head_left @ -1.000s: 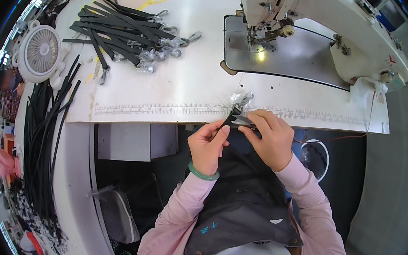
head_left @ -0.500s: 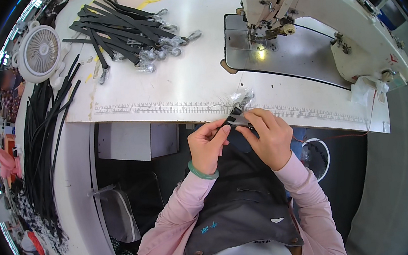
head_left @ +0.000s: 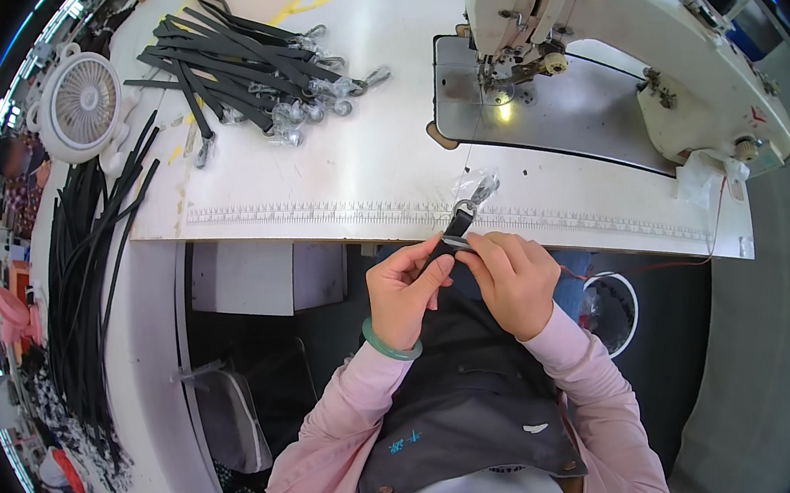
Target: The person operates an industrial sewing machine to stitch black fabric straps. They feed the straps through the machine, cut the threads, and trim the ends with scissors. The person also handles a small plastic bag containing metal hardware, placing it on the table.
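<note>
Just in front of the table edge, my left hand point(head_left: 400, 291) pinches a short black strap point(head_left: 459, 223) between thumb and fingers. A metal clasp wrapped in clear plastic point(head_left: 482, 189) hangs off the strap's far end, over the table's front edge. My right hand point(head_left: 517, 279) is closed at the same strap, its thumb and fingertips pressed together close to the left fingertips. Between the two hands a small greyish piece shows across the strap; whether it is part of the strap or a tool I cannot tell.
A white sewing machine point(head_left: 572, 6) with a lit needle stands at right. Finished-looking black straps with wrapped clasps point(head_left: 251, 64) lie piled at back left. Long black strips point(head_left: 83, 298) drape beside a small white fan point(head_left: 79, 102). A printed ruler point(head_left: 314, 213) runs along the table's front edge.
My right hand has drawn slightly nearer and lower, its fingers curling in more. The strap now shows more of its length, with the wrapped clasp pointing away from me.
</note>
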A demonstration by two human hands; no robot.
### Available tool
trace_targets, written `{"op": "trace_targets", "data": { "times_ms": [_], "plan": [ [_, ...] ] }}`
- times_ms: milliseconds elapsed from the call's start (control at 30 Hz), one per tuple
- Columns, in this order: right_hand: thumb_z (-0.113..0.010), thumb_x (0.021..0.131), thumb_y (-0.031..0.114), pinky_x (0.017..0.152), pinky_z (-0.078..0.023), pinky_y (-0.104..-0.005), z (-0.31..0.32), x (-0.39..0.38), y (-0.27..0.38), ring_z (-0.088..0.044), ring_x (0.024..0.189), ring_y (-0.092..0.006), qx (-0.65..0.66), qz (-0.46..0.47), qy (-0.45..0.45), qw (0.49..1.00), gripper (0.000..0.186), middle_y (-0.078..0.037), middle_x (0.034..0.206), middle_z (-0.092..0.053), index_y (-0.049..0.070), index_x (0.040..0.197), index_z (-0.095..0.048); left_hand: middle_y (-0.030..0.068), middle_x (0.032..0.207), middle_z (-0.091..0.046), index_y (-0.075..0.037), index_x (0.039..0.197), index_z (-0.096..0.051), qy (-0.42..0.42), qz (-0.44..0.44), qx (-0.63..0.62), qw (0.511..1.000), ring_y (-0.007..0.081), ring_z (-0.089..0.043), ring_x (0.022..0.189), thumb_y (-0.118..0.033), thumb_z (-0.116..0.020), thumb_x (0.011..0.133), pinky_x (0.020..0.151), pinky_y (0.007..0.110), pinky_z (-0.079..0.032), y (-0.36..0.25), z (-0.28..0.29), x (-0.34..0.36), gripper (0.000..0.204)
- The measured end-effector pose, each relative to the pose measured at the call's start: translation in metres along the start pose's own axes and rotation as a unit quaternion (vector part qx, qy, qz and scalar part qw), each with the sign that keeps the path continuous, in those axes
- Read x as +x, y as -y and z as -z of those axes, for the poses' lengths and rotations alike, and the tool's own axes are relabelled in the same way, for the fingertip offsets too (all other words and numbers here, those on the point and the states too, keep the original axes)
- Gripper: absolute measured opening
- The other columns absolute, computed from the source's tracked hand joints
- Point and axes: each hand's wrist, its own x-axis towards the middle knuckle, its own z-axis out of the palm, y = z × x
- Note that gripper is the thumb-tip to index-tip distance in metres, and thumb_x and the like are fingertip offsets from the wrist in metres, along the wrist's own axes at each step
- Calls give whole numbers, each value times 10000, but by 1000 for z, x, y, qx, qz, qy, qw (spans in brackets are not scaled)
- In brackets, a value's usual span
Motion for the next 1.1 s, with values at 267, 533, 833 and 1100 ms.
{"op": "trace_targets", "data": {
  "times_ms": [267, 533, 833, 1100],
  "plan": [
    [-703, 752, 118, 554, -450, -250, 10, -12, -2, -570, 604, -170, 253, -266, 17, 930, 230, -86, 748, -576, 14, 896, -558, 31, 722, -584, 29, 1004, -553, -57, -90, 125, 986, 30, -509, 596, 23, -655, 750, 439, 154, -368, 4, 6, -7, 274],
    [-751, 658, 122, 522, -448, -267, 6, -6, 4, -581, 612, -181, 55, -91, 28, 994, 322, -56, 743, -555, 46, 915, -574, 95, 701, -589, 22, 947, -472, -76, -52, 92, 992, 52, -454, 436, -51, -567, 850, 389, 171, -352, -8, 16, -3, 155],
    [-601, 610, -53, 548, -474, -308, -15, 50, -23, -558, 603, -226, 170, 92, 158, 968, 373, -74, 946, -557, 42, 970, -591, 81, 579, -524, -30, 875, -422, -7, -6, 52, 999, 43, -334, 379, -177, -382, 950, 350, 164, -257, -11, 11, -9, 170],
    [-591, 619, -33, 524, -449, -338, -19, 55, -45, -560, 583, -253, 191, 57, 160, 967, 239, -74, 608, -547, 63, 838, -581, 18, 557, -472, -37, 881, -417, 50, 20, 74, 996, 31, -355, 437, -189, -400, 948, 421, 163, -300, -12, 22, -24, 166]
  ]
}}
